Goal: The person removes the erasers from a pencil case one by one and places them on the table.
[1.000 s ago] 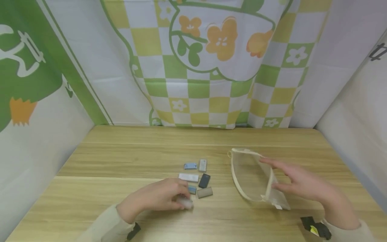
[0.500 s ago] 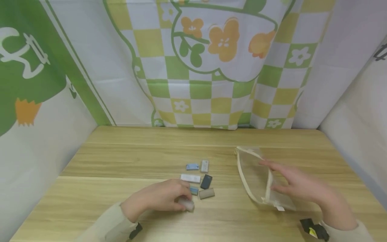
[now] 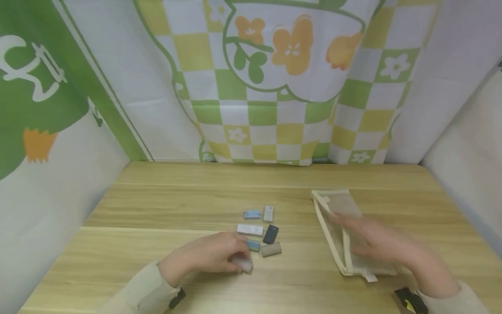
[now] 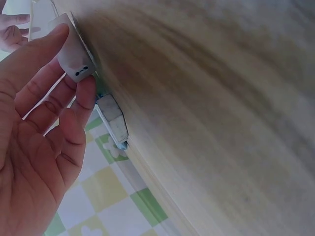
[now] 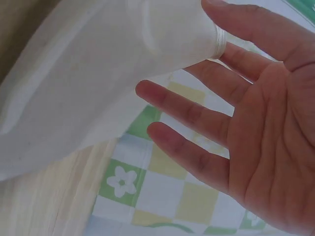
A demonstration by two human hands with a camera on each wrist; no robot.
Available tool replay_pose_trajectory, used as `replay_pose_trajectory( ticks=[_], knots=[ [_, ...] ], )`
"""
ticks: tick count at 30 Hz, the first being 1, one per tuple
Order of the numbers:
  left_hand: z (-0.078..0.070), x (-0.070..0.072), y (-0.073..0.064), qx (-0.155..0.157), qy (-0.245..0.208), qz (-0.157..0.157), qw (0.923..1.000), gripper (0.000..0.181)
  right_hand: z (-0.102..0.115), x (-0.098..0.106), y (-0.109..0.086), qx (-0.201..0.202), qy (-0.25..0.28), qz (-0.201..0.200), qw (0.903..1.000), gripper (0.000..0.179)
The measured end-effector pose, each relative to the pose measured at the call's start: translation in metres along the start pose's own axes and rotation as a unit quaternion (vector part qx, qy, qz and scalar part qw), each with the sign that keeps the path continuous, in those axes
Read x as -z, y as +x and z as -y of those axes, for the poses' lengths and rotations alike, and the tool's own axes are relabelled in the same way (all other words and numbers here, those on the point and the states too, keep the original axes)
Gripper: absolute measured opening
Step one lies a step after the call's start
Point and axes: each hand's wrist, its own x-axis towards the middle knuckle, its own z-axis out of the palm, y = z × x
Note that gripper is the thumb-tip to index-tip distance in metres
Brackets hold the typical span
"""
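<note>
My left hand (image 3: 208,257) pinches a small pale block (image 3: 243,264) between thumb and fingers, low over the wooden table. In the left wrist view the block (image 4: 74,51) has rounded edges and a small dark printed mark. Beside that hand lie a blue striped block (image 3: 253,245), a grey-brown block (image 3: 271,249), a long white block (image 3: 249,230) and a black block (image 3: 270,234). My right hand (image 3: 382,240) touches a see-through mesh pouch (image 3: 333,196) with cream edging, thumb and index finger spread at its rim. In the right wrist view its fingers (image 5: 192,110) are extended.
Farther back on the table (image 3: 176,200) lie a light blue block (image 3: 252,214) and a grey-white block (image 3: 268,214). A checked, flowered curtain (image 3: 251,122) hangs behind the table's far edge. Pale side walls (image 3: 466,131) stand left and right.
The pouch's wide mouth has narrowed as my right hand moved left with the near rim, and the pouch lies flatter. My left hand keeps hold of the pale block almost in place.
</note>
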Motion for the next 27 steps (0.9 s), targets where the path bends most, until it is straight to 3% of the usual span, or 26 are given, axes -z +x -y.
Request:
replay_pose_trajectory(
  ticks=[9,18,27],
  knots=[
    [-0.002,0.001,0.000,-0.002,0.010,0.003,0.9999,0.022,0.004,-0.004,0.006,-0.054,0.002,0.075,0.9957,0.068],
    [-0.003,0.002,-0.002,0.006,0.000,0.013,0.9999,0.022,0.006,-0.013,0.006,-0.061,0.005,0.075,0.9953,0.065],
    [0.000,0.000,-0.005,0.011,0.022,0.007,0.9997,0.024,0.007,-0.015,0.010,-0.055,0.000,0.088,0.9945,0.062]
  ],
)
